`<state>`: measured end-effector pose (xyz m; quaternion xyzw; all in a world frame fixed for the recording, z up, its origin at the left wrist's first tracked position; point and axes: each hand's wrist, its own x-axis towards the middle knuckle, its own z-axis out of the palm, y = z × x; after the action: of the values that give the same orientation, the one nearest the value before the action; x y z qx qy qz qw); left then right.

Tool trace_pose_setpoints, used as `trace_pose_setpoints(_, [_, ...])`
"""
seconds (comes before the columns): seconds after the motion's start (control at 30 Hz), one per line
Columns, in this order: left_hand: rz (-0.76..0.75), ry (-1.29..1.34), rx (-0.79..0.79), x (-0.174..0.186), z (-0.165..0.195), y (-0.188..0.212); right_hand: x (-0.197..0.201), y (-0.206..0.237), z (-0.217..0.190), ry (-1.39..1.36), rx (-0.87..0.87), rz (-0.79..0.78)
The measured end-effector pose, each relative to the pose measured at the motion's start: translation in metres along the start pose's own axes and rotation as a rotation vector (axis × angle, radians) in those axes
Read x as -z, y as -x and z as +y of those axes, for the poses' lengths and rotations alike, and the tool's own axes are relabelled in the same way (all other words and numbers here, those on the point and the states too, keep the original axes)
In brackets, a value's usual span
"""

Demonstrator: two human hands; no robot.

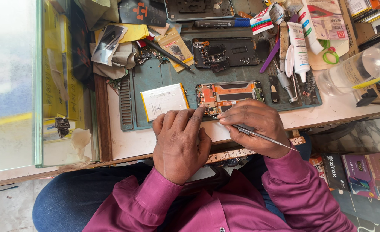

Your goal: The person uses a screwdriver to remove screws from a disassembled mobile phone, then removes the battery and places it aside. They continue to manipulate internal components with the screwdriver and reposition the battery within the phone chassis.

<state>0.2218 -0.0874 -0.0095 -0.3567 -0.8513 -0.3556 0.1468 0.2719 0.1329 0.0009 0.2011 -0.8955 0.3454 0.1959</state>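
- Near the middle of the frame, an opened phone [228, 95] lies on a green work mat [155, 77], its orange inner frame showing.
- The left hand [179, 144] rests at the phone's lower left edge, fingers pressed together and curled, forefinger touching the phone.
- The right hand [254, 124] pinches thin metal tweezers [252, 132], tip at the phone's lower edge.
- A white battery [164, 100] lies just left of the phone.
- A white tube [299, 45] lies at upper right.
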Motion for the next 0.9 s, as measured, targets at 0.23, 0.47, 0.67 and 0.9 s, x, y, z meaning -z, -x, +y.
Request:
trace_pose_setpoints(0.23, [0.000,0.000,0.001,0.0003,0.0002,-0.0002,0.0011,-0.0002,0.0005,-0.017,0.006,-0.021])
trace_pose_setpoints(0.47, [-0.001,0.007,0.010,0.0008,0.0001,-0.0007,0.0027,0.0010,0.0005,-0.026,-0.022,-0.017])
trace_pose_setpoints(0.67, [-0.003,0.005,0.014,0.0006,0.0007,-0.0006,0.0014,0.0020,0.0011,-0.003,-0.045,-0.012])
trace_pose_setpoints(0.9, [-0.002,0.011,0.018,0.0002,0.0004,-0.0002,0.0016,0.0023,0.0010,-0.005,-0.043,-0.014])
